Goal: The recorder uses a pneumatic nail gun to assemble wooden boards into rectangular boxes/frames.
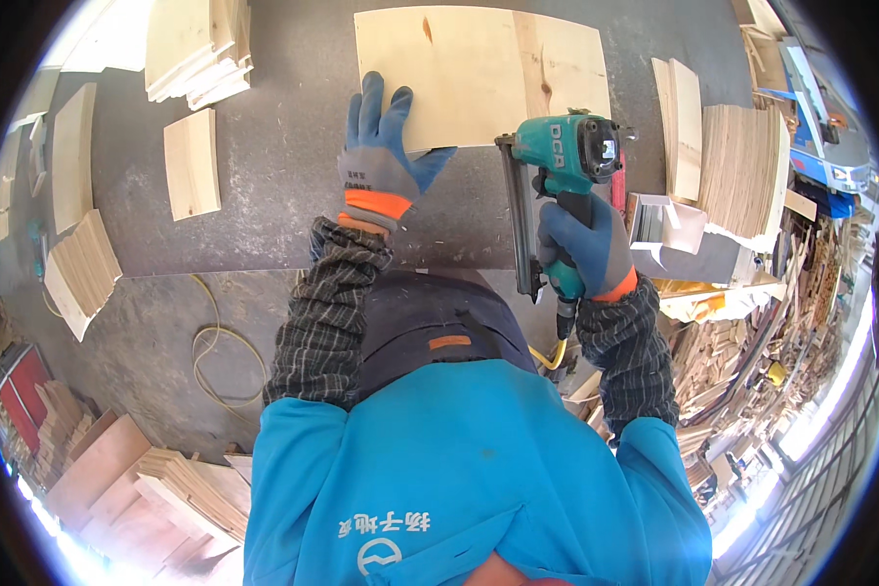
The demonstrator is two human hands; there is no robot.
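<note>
On the dark worktable lies a pale wooden panel (469, 73) with a few brown knots. My left hand (386, 142), in a blue and grey glove with an orange cuff, is open at the panel's near left corner, fingers spread with the tips over its left edge. My right hand (591, 239), gloved alike, is closed round the handle of a teal pneumatic nail gun (562, 151). The gun's nose is by the panel's near edge; whether it touches cannot be made out. A yellow air hose (551, 359) runs from the base of its handle.
Stacked boards (193, 49) stand at the far left, with a single short board (192, 164) nearer. More thin boards (744, 171) are stacked at the right beside a loose board (682, 127). Coiled hose (227, 356) lies on the floor at left. Wood scraps (742, 361) pile up at right.
</note>
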